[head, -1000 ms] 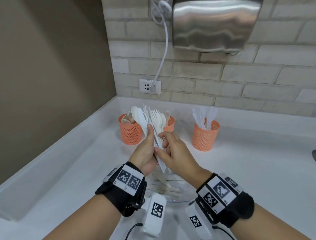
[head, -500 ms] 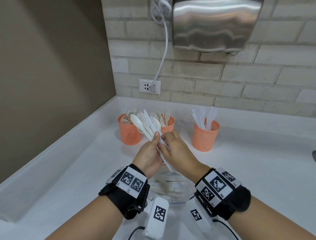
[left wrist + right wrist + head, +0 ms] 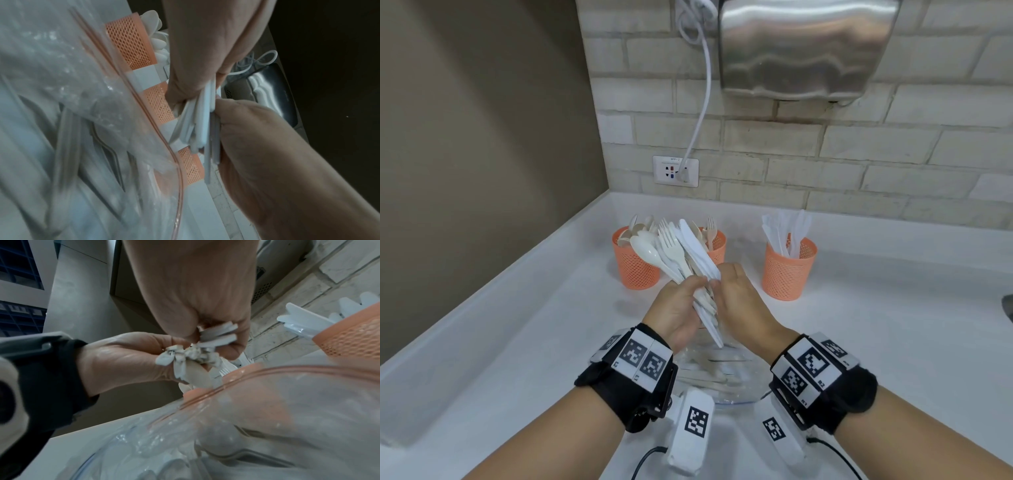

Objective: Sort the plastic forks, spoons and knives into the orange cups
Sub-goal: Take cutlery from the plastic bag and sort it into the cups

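My left hand (image 3: 693, 286) grips a fanned bundle of white plastic cutlery (image 3: 671, 251): a spoon, forks and knives, heads up and leaning left. My right hand (image 3: 717, 279) pinches a few knife handles (image 3: 218, 335) at the bundle's right side. In the left wrist view the handle ends (image 3: 200, 128) stick out between my left hand (image 3: 242, 129) and right hand (image 3: 205, 56). Three orange mesh cups stand behind: the left cup (image 3: 635, 270) holds spoons, the middle cup (image 3: 717, 245) forks, the right cup (image 3: 787, 270) knives (image 3: 787, 229).
A clear plastic bag (image 3: 717, 375) with more white cutlery lies on the white counter (image 3: 893, 325) under my hands. A brick wall with a socket (image 3: 676, 170), a cable and a steel hand dryer (image 3: 804, 48) stands behind the cups. A raised ledge runs along the left.
The bundle has tipped further left and sunk a little with both hands. My right fingers have shifted onto the knife handles at its right side.
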### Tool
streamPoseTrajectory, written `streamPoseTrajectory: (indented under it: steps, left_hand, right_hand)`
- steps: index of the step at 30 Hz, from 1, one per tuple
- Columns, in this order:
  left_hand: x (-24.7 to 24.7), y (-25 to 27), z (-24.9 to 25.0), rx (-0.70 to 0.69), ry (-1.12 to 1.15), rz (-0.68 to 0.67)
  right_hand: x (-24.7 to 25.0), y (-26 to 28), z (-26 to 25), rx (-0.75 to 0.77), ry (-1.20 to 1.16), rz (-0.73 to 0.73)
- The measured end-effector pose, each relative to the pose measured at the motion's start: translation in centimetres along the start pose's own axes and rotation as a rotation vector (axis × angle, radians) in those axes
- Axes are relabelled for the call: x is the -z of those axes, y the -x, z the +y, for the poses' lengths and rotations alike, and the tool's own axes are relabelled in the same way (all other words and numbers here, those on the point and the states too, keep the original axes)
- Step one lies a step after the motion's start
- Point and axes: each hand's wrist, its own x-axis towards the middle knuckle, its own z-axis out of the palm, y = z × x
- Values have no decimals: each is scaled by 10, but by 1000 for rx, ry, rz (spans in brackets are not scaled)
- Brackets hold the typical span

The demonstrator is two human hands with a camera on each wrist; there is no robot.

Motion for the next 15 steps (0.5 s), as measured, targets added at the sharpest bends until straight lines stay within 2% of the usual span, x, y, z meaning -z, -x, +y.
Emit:
streamPoseTrajectory:
  steps: [6, 12, 15]
  left_hand:
    - [0, -2, 0, -6, -4, -7]
    - [-2, -2, 3, -3, -29, 43]
    - [-6, -3, 4, 0, -20, 25]
  right_hand:
    - [11, 1, 2, 35, -120, -43]
    - [20, -1, 11, -207, -559, -140]
    - [21, -1, 14, -262, -720, -195]
